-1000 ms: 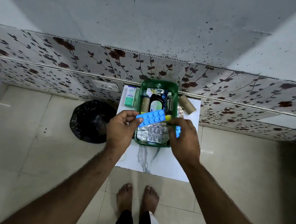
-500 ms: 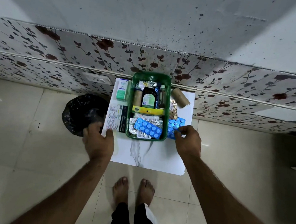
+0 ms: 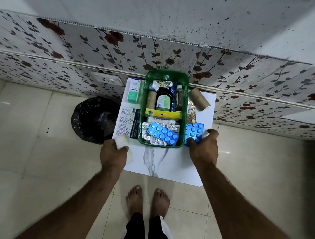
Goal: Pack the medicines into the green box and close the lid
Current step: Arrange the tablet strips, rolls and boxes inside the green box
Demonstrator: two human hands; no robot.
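The green box (image 3: 167, 74) stands open on a white marble-look board (image 3: 164, 162), filled with bottles, a yellow packet and foil strips; a blue blister strip (image 3: 162, 133) lies on top at its near end. My right hand (image 3: 205, 146) grips a second blue blister strip (image 3: 194, 131) on the board just right of the box. My left hand (image 3: 113, 152) holds a pale white packet (image 3: 122, 144) at the board's near-left corner, by a dark medicated dressing sachet (image 3: 128, 124). No lid is visible.
A green-and-white carton (image 3: 133, 91) lies left of the box; a cardboard tube (image 3: 199, 98) and a gold pill strip (image 3: 191, 113) lie to its right. A black bin bag (image 3: 93, 119) sits on the floor left of the board. The flower-patterned wall is right behind. My bare feet (image 3: 148, 200) stand below.
A blue strip went from both hands into the box. My left hand moved to the board's left corner and took the white packet; my right hand closed on the second blue strip.
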